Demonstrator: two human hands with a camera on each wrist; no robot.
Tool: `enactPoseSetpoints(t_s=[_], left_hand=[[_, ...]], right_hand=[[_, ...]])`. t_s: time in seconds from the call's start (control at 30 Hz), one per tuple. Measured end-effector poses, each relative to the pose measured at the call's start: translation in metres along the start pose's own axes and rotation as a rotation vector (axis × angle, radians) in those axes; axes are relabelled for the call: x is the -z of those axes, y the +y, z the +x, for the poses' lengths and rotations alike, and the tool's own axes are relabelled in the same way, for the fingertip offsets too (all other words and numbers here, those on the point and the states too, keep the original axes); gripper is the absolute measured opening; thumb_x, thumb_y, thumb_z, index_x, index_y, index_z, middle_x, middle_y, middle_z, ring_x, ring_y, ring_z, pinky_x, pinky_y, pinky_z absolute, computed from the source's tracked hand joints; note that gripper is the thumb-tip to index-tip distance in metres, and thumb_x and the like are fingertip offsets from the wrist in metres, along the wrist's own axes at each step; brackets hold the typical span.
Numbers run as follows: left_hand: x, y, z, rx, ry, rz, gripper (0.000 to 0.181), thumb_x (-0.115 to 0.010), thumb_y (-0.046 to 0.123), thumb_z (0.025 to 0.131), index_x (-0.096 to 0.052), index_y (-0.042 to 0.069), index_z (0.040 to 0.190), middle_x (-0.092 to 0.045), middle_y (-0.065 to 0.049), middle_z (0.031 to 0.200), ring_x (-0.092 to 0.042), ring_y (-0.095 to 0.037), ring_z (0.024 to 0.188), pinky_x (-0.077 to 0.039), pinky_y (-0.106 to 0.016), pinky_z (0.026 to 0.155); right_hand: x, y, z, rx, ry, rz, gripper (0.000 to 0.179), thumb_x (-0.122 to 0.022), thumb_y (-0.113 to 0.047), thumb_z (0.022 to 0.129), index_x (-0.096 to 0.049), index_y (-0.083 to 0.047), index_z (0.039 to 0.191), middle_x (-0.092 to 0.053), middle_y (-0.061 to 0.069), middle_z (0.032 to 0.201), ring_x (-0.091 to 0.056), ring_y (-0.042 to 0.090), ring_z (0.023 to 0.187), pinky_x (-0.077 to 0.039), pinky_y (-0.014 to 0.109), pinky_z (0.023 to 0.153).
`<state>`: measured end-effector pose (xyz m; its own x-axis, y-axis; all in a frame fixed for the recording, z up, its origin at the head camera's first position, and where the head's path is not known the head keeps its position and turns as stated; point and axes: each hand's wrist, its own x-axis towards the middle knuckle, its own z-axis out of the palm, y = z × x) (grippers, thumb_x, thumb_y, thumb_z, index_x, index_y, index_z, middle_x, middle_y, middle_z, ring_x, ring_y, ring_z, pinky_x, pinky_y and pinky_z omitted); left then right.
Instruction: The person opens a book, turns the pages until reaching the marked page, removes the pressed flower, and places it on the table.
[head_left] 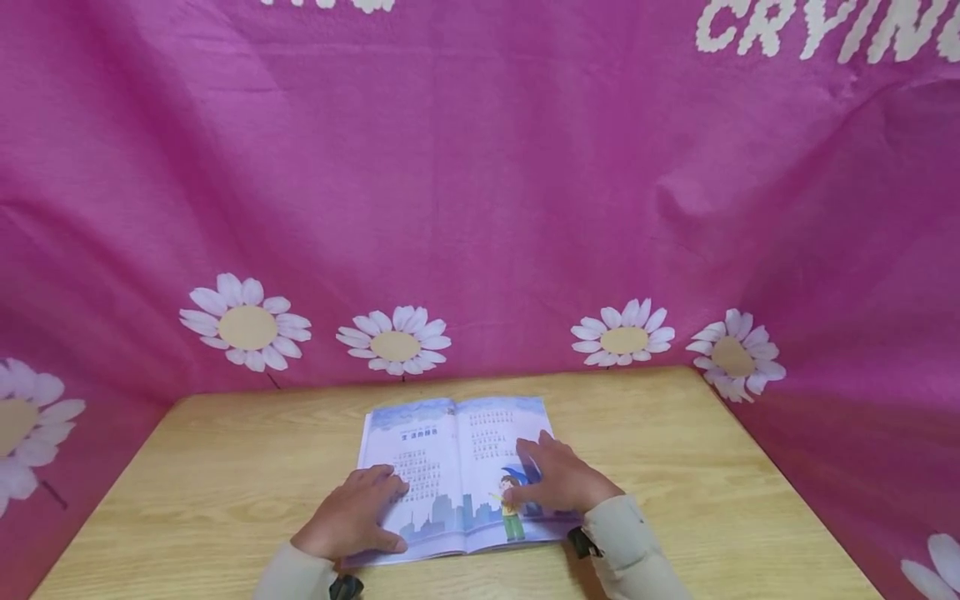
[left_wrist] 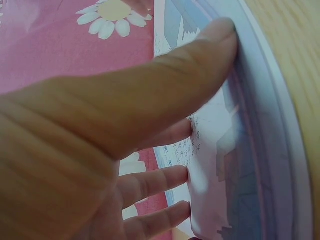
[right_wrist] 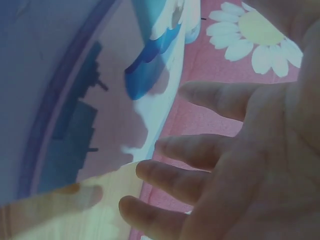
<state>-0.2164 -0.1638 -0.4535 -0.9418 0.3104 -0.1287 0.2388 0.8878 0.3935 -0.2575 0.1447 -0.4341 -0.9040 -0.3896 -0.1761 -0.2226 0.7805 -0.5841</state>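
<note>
An illustrated book (head_left: 435, 450) lies spread on the wooden table, with printed text, a city skyline and a child figure across its two pages. My left hand (head_left: 356, 512) rests on the left page; its fingertips touch the paper and the thumb (left_wrist: 215, 40) lies along the page near the bottom edge. Over the right page's outer side is my right hand (head_left: 562, 475), fingers spread and nearly straight. In the right wrist view its fingers (right_wrist: 175, 177) are beside the page's edge, with nothing between them. Part of the child picture is hidden under this hand.
The wooden table (head_left: 697, 475) extends to both sides of the book. Behind and beside it hangs a pink cloth (head_left: 480, 208) with white daisies and letters. A dark band (head_left: 585, 542) shows at the right wrist, below the pale sleeve (head_left: 630, 533).
</note>
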Motion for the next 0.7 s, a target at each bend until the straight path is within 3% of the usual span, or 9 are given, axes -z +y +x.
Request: enactPoseSetpoints(t_s=[0.27, 0.47, 0.7], left_hand=[[0.0031, -0.0005, 0.0009, -0.04, 0.025, 0.005, 0.065, -0.087, 0.04, 0.065, -0.063, 0.012, 0.119, -0.05, -0.014, 0.137, -0.041, -0.039, 0.127, -0.034, -0.06, 0.103], [0.0034, 0.0018, -0.0007, -0.021, 0.017, 0.0, 0.065, -0.088, 0.039, 0.065, -0.063, 0.013, 0.12, -0.049, -0.015, 0.138, -0.04, -0.039, 0.128, -0.033, -0.06, 0.104], [0.002, 0.0013, -0.0013, -0.001, -0.003, -0.002, 0.066, -0.087, 0.04, 0.066, -0.063, 0.013, 0.121, -0.049, -0.014, 0.139, -0.04, -0.038, 0.129, -0.032, -0.06, 0.104]], right_hand=[[-0.0004, 0.0019, 0.003, -0.064, -0.004, -0.02, 0.097, -0.076, -0.056, 0.073, -0.036, -0.013, 0.15, -0.017, 0.028, 0.155, -0.015, 0.047, 0.142, -0.02, 0.064, 0.108], [-0.0044, 0.0048, 0.0032, -0.09, -0.011, -0.011, 0.103, -0.078, -0.06, 0.069, -0.034, -0.016, 0.151, -0.014, 0.029, 0.155, -0.013, 0.048, 0.142, -0.02, 0.066, 0.107], [-0.0085, 0.0044, 0.0019, -0.099, -0.007, -0.089, 0.106, -0.076, -0.065, 0.067, -0.034, -0.017, 0.151, -0.016, 0.032, 0.154, -0.011, 0.051, 0.141, -0.022, 0.07, 0.103]])
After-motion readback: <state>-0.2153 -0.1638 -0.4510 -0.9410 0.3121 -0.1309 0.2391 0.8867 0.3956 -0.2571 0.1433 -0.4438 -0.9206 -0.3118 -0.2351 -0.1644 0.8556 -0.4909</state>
